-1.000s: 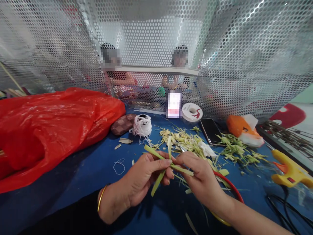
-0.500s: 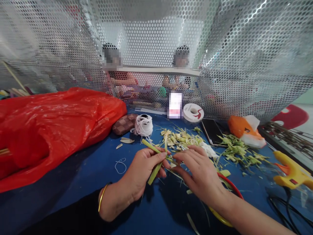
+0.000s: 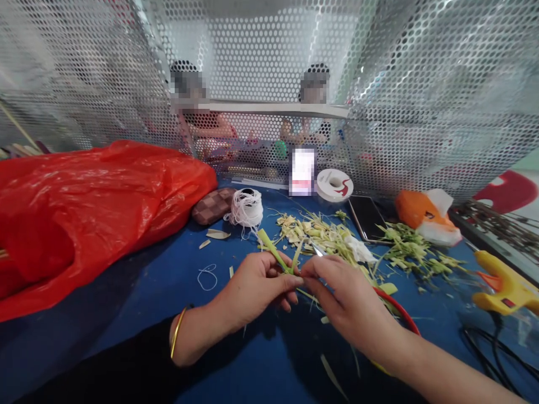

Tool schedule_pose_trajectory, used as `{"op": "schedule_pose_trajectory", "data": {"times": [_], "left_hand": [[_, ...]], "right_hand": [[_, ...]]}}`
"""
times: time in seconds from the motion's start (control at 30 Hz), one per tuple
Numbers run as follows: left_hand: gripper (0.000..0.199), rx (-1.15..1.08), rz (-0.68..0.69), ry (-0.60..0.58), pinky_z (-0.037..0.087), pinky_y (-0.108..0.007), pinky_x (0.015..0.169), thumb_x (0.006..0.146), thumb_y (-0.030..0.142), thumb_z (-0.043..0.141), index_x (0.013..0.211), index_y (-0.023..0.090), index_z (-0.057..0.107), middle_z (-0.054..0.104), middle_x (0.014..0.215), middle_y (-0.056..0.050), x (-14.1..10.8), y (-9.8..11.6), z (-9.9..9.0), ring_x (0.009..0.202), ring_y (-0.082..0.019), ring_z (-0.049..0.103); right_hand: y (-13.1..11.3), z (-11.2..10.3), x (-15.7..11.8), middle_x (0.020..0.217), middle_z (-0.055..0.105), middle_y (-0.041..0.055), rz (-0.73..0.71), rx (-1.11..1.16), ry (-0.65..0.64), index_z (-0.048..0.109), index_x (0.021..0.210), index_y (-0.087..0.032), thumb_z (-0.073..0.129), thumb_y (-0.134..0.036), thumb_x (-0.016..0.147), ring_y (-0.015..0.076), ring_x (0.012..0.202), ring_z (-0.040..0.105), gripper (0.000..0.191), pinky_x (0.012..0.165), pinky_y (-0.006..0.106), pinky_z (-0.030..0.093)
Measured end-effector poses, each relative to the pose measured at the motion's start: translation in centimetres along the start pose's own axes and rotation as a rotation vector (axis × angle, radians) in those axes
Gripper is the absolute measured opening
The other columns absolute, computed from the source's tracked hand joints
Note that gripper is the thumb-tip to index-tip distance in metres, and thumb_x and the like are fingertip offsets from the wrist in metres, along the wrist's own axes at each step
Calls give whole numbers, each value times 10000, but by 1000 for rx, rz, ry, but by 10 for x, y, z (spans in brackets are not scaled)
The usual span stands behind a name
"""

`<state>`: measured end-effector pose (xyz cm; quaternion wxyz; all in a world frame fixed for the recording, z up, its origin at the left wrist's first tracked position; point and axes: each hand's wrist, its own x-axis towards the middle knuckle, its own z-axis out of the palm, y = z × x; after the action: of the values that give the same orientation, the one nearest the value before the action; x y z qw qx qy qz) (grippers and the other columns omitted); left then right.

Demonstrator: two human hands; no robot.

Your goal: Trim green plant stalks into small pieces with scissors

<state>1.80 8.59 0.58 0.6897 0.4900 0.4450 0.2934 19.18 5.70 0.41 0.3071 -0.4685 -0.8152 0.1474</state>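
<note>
My left hand (image 3: 263, 286) is closed, thumb and fingers pinching crossed green leaf strips (image 3: 272, 247) above the blue table. One strip sticks up and away to the left, a shorter one rises near the fingertips. My right hand (image 3: 343, 292) meets the left one, its thumb and forefinger closed at the strips' crossing; its other fingers are curled. Beneath and beside the right hand a red curved handle (image 3: 402, 311) shows, with a bit of yellow lower down. A pointed metal tip (image 3: 318, 250) peeks out above the knuckles; whether the two belong together is hidden.
Leaf scraps (image 3: 311, 230) and a second green pile (image 3: 410, 247) lie behind. Around them are white string (image 3: 247, 209), a white spool (image 3: 334, 185), a dark phone (image 3: 368, 219), a tissue pack (image 3: 425, 216), a yellow glue gun (image 3: 501, 283) and a red plastic bag (image 3: 105, 207).
The leaf strips have turned in my fingers; the piece hanging below my left hand is no longer visible. My right fingers have drawn in to pinch against the left thumb. The view has tilted slightly.
</note>
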Motion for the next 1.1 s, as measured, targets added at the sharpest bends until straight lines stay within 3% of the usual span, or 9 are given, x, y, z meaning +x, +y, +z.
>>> {"op": "schedule_pose_trajectory", "data": {"times": [0.33,0.63,0.77,0.9,1.1], "left_hand": [[207,3,-11,-139,483,-259,529,673,284,744,768,164,604,636,548,4,0,4,-4,491,-124,590],[249,2,-48,-200,513,-287,593,623,305,799,751,145,657,672,595,-19,1,4,-10,532,-143,630],[287,30,-54,-223,526,-298,636,689,393,766,811,144,693,720,684,-57,1,5,-12,590,-160,663],[355,45,-59,-181,483,-248,558,769,490,677,809,137,691,722,695,-71,-1,6,-11,537,-140,648],[292,7,-105,-90,444,-207,508,771,426,695,838,143,672,697,631,-34,-1,3,-7,477,-105,611]], "right_hand": [[-11,-21,-1,647,590,19,-129,-195,-62,521,742,-194,404,-86,900,165,615,534,225,619,295,397],[-10,-18,-1,637,602,21,-225,-288,5,541,727,-197,394,-39,873,165,595,521,260,699,326,398],[-7,-18,1,659,638,31,-233,-304,3,587,756,-189,408,-91,920,168,596,537,261,738,348,395],[-5,-17,2,680,654,22,-97,-166,7,604,761,-193,470,-184,938,170,648,569,223,725,331,398],[5,-9,7,655,648,-3,339,307,-27,628,705,-201,538,-339,887,151,620,575,245,589,272,418]]}}
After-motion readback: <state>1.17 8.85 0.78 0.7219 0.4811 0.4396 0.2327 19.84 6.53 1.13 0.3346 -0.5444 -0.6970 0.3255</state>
